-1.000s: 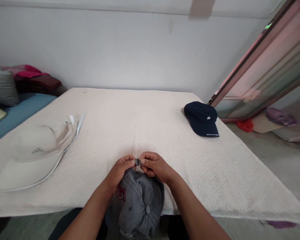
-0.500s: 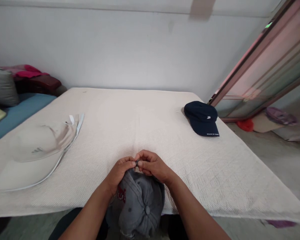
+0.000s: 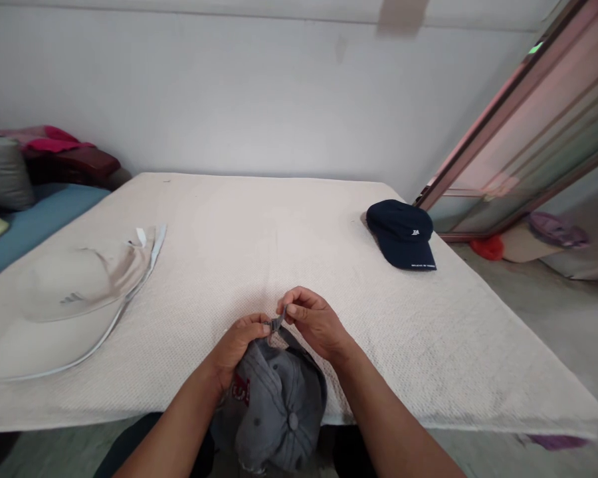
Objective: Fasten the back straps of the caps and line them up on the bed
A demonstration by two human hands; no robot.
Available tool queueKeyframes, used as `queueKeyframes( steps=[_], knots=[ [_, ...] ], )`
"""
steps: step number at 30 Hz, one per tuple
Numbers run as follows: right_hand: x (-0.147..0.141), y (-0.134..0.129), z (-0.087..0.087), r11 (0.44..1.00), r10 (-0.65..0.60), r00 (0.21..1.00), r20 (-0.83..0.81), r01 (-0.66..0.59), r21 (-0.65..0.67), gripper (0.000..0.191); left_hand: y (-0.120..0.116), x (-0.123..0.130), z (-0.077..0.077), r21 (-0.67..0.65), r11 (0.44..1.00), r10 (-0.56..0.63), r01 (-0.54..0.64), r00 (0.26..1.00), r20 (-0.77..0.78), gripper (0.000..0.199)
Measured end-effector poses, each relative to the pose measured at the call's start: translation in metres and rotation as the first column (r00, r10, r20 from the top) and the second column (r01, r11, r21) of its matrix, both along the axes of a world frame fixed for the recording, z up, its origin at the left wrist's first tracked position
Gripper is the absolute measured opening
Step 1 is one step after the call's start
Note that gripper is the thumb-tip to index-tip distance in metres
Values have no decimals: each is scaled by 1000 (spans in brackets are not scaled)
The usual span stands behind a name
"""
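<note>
A grey baseball cap (image 3: 279, 405) with red lettering lies at the near edge of the table, its crown button toward me and its back strap facing away. My left hand (image 3: 242, 342) pinches the cap beside a small metal buckle (image 3: 274, 324). Between the thumb and fingers of my right hand (image 3: 316, 322) is the end of the grey strap (image 3: 282, 316), which rises from the buckle. Part of the cap's brim side is hidden by my left forearm.
A white cloth covers the table (image 3: 229, 232). At left lies a cream wide-brimmed hat (image 3: 74, 299); a navy cap (image 3: 403, 232) rests at the back right. Beyond the left edge are a grey cushion (image 3: 2, 169) and a blue seat (image 3: 54, 206). A sliding door (image 3: 508, 133) stands at right.
My right hand has moved up and slightly right from the buckle, drawing the strap end out with it. The left hand stays at the buckle.
</note>
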State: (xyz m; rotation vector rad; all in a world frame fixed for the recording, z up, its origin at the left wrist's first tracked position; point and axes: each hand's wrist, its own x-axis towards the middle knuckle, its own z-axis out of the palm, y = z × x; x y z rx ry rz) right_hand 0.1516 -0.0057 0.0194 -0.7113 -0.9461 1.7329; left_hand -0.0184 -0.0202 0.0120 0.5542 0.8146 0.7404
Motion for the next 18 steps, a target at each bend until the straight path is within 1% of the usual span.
queueKeyframes(
  steps=[3,6,8,11,13,18],
  knots=[
    [2,1,1,999,5,991,131,-10,32,11,0,-1,2,-1,1000,-12,12,1000,8,8],
    [4,-1,2,994,83,966,243,-99,56,14,0,-1,2,-2,1000,4,-4,1000,-29,13],
    [4,-3,3,990,107,955,278,-129,60,16,-1,0,0,6,1000,10,-10,999,-45,13],
    [5,-4,1,992,68,938,339,-101,80,18,-1,1,-2,27,1000,11,-10,998,-63,10],
    [6,-3,0,990,62,924,376,-105,95,17,-1,1,-2,44,999,9,-5,996,-86,8],
    [8,-1,-3,980,123,902,414,-176,92,15,-2,4,0,91,995,-18,35,983,-181,7]
  ],
)
